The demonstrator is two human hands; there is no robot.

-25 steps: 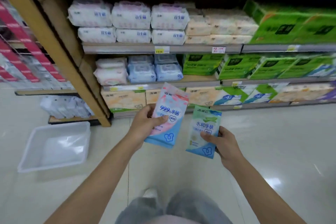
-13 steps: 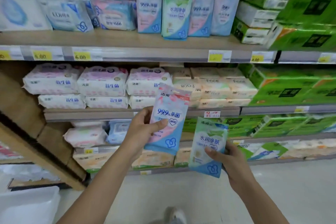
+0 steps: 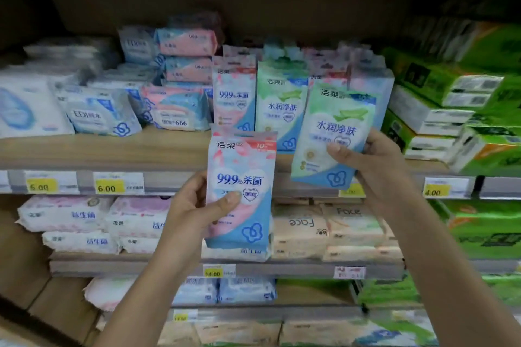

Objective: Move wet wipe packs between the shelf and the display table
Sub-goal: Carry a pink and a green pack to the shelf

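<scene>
My left hand (image 3: pixel 194 205) grips a pink-and-blue wet wipe pack (image 3: pixel 241 177) upright, just below the front edge of the wooden shelf (image 3: pixel 112 149). My right hand (image 3: pixel 377 166) holds a green-and-blue wet wipe pack (image 3: pixel 335 121), raised and tilted in front of the upright packs on that shelf. A row of matching packs stands there, among them a pink pack (image 3: pixel 234 93) and a green pack (image 3: pixel 282 104).
Larger wipe packs (image 3: pixel 98 115) lie on the shelf's left part. Green tissue boxes (image 3: pixel 451 98) are stacked at the right. Lower shelves hold pink-white packs (image 3: pixel 64 214) and beige tissue packs (image 3: pixel 346 231). Yellow price tags (image 3: pixel 107 187) line the shelf edges.
The view has lifted from the floor and lower shelves to the upper shelf. Both hands have risen with their packs, the right one higher and closer to the standing row.
</scene>
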